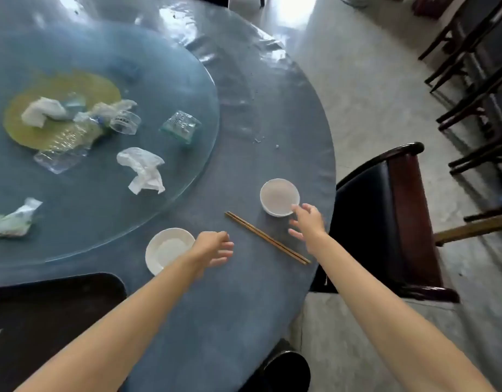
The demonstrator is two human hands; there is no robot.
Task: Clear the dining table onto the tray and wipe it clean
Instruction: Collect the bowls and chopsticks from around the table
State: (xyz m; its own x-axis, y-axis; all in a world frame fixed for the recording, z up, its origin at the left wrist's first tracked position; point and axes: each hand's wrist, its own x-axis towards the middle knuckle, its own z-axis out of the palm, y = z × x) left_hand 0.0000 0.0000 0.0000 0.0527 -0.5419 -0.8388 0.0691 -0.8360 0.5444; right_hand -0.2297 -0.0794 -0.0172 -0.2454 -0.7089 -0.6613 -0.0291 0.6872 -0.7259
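While both arms reach out over the blue tabletop (238, 306), a dark tray (46, 312) sits at the near left edge, bare apart from a small pale fleck. Beyond it, on the glass turntable (187, 89), lie a crumpled wrapper (13, 219), a yellowish stain (60, 108) with a wadded napkin (43, 110), a flattened clear bottle (66, 147) and a clear plastic cup (125, 122) with dark lettering too blurred to read. Further right on the glass are a second crumpled napkin (143, 171) and a squashed transparent packet (181, 126) with faint print, also unreadable.

A small white saucer (166, 248) rests on the tabletop just off the turntable's rim. The left hand (211, 248) is just right of it, loosely curled, fingers half bent and holding nothing; the wrist overlaps the saucer's right edge, though I cannot tell whether it touches. A pair of brown chopsticks (266, 237) lies diagonally between the two hands, close to both and untouched.

The right hand (307, 220) is spread, fingers apart and empty, its fingertips at the near rim of a white bowl (279, 196) that stands upright near the tabletop's edge; contact looks likely but is not certain. A dark upholstered chair (385, 222) stands beside the tabletop, with more chairs (476, 89) well apart at far right.
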